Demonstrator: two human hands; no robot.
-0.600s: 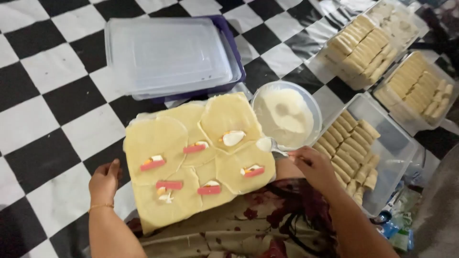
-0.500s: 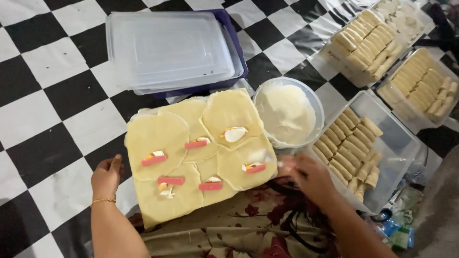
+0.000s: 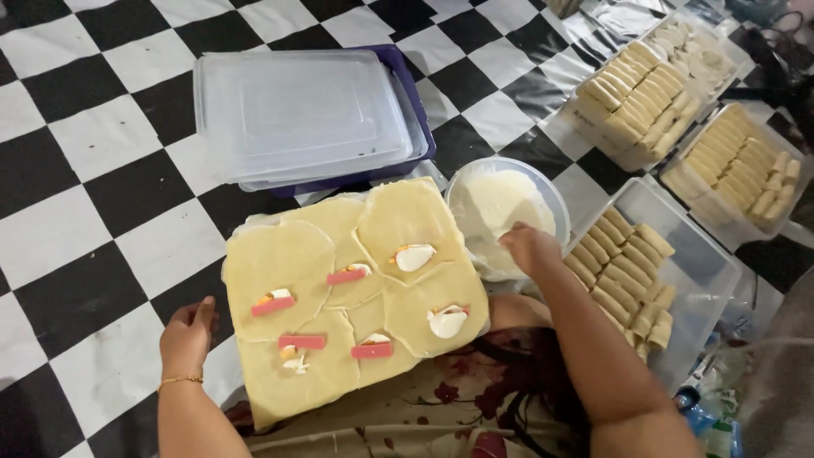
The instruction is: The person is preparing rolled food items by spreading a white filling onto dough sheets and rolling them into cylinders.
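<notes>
- Pale yellow wrappers [image 3: 339,288], round and thin, lie overlapping on a board across the person's lap, over a black-and-white checkered floor [image 3: 76,212].
- Each wrapper carries filling: pink sticks [image 3: 301,342] with bits of white and orange; two wrappers nearest the bowl also carry a white dollop [image 3: 447,321].
- Left hand [image 3: 188,335]: rests at the board's left edge, fingers loosely curled, holding nothing; gold bracelet on the wrist.
- Right hand [image 3: 530,248]: reaches over the rim of the white bowl [image 3: 500,203], fingers bent down into it; whether they pinch anything cannot be told.
- Bowl holds a white creamy sauce and sits just beside the board's upper right corner.
- Clear tray [image 3: 678,280] to the right of the bowl holds rows of finished rolls [image 3: 623,263].
- Two more trays of rolls [image 3: 678,110] lie further off, top right.
- Stack of clear plastic lids [image 3: 305,114] over a purple one lies beyond the board.
</notes>
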